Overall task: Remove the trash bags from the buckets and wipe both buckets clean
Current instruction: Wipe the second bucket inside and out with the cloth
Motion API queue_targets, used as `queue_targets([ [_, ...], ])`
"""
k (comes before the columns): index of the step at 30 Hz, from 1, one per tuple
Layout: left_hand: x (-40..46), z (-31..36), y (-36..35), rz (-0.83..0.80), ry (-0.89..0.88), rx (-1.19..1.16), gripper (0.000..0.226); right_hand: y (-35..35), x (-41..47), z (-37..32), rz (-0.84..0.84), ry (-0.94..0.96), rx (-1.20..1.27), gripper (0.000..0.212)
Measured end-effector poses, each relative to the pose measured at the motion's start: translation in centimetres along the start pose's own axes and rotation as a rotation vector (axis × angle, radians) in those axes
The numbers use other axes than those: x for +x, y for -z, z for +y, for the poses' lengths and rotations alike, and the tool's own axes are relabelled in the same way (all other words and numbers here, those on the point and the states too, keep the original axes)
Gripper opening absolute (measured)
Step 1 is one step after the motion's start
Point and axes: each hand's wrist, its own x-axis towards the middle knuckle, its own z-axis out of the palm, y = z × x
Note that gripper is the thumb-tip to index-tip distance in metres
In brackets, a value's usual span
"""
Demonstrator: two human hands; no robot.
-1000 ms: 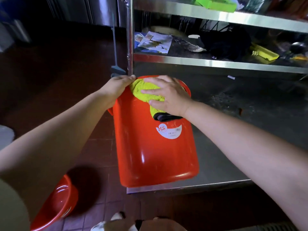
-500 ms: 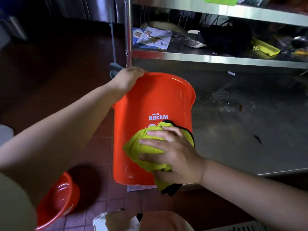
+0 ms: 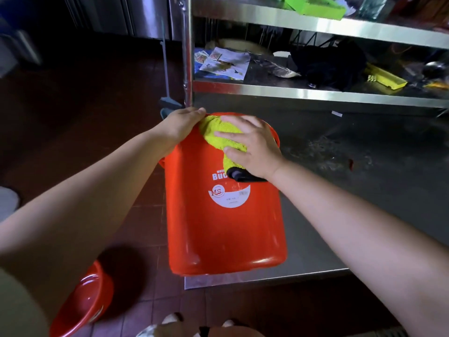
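An orange bucket [image 3: 226, 227] with a white label lies tilted on the steel bottom shelf [image 3: 364, 186], its base toward me and its mouth pointing away. My left hand [image 3: 181, 122] grips the bucket's far rim at the upper left. My right hand [image 3: 252, 147] presses a yellow-green cloth [image 3: 218, 135] with a black edge flat against the bucket's outer wall near the rim, fingers spread. A second orange bucket [image 3: 83, 305] stands on the floor at the lower left, partly hidden by my left arm. No trash bag shows in view.
A steel rack post [image 3: 187, 57] rises just behind the bucket. The middle shelf holds papers [image 3: 223, 62], a black bag [image 3: 328, 66] and a yellow tool [image 3: 386, 79]. A grey broom handle [image 3: 166, 69] leans left of the post. Dark red floor tiles lie below.
My right hand slid the cloth from the bucket's lower wall back up to near the rim. The bucket tipped back down, base toward me. My left hand stayed on the rim.
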Motion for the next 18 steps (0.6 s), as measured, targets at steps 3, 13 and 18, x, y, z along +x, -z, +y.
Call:
queue_targets([
  [3,-0.7,-0.2,0.5,-0.032,0.003,0.002,0.035,-0.6,-0.8,-1.1,0.021,-0.034,0.003,0.034],
  [13,-2.5,-1.7,2.6,0.001,-0.003,-0.086,0.024,-1.3,-13.2,-5.9,-0.086,0.316,0.037,0.039],
  [18,-2.4,-1.7,2.8,0.021,0.016,-0.116,0.022,-1.1,-11.9,-5.0,-0.100,0.404,0.053,0.036],
])
